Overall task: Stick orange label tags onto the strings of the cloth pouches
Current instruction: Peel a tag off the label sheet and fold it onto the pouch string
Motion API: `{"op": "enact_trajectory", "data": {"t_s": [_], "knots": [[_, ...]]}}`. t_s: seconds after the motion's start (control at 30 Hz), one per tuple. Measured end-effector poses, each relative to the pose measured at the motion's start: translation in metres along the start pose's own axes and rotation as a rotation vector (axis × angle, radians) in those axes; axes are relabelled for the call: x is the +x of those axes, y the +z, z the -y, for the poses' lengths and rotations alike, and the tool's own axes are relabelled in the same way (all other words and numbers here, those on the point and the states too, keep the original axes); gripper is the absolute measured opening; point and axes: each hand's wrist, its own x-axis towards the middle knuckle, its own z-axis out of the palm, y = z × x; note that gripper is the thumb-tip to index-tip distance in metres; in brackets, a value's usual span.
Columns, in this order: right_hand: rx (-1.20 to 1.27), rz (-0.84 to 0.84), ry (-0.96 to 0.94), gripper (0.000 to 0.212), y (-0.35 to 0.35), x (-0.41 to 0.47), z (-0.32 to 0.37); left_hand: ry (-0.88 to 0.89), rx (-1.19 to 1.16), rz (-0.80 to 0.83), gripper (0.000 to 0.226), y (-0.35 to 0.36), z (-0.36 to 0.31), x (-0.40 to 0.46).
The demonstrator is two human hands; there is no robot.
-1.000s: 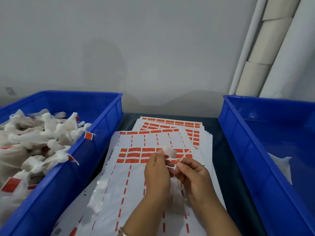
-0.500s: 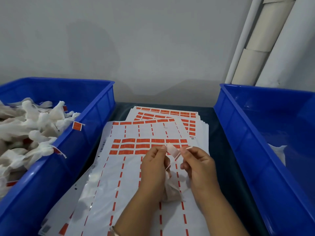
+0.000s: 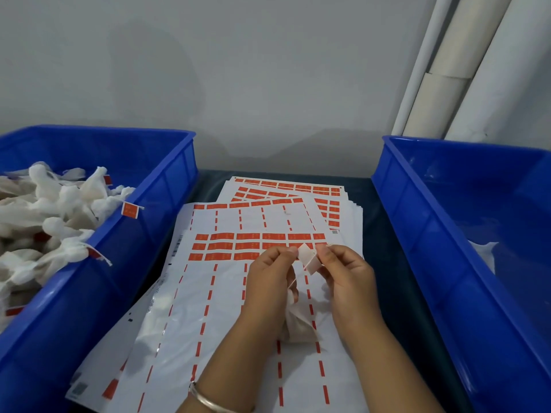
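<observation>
My left hand [image 3: 269,275] and my right hand [image 3: 347,271] meet above the label sheets [image 3: 226,281]. Between their fingertips they pinch one label tag [image 3: 308,259], pale back side up, folded around a thin white string. A small cloth pouch [image 3: 299,324] hangs below on that string, partly hidden between my wrists. Rows of orange labels [image 3: 238,245] remain on the top sheet just beyond my fingers.
A blue bin [image 3: 167,186] on the left holds several white pouches with orange tags [image 3: 130,210]. A blue bin [image 3: 417,222] on the right holds one pouch [image 3: 484,254] low against its wall. White pipes [image 3: 447,67] stand at the back right.
The pouch has dropped lower between my wrists. The tag is now held more to the right, between both hands' fingertips. The view has shifted a little.
</observation>
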Motion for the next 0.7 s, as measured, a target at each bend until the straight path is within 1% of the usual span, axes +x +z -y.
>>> {"op": "enact_trajectory", "data": {"t_s": [0.13, 0.47, 0.7], "knots": [[0.005, -0.021, 0.016, 0.009, -0.0006, 0.0021, -0.0034, 0.005, 0.002, 0.0, 0.018, -0.0006, -0.001, -0.0003], [-0.002, -0.038, 0.035, 0.005, 0.0002, 0.003, -0.0047, 0.047, 0.021, 0.033, 0.02, -0.0015, -0.0037, -0.0038], [0.036, -0.037, 0.071, 0.006, -0.0003, 0.0029, -0.0048, 0.14, 0.052, 0.144, 0.014, -0.0023, -0.0034, -0.0099]]}}
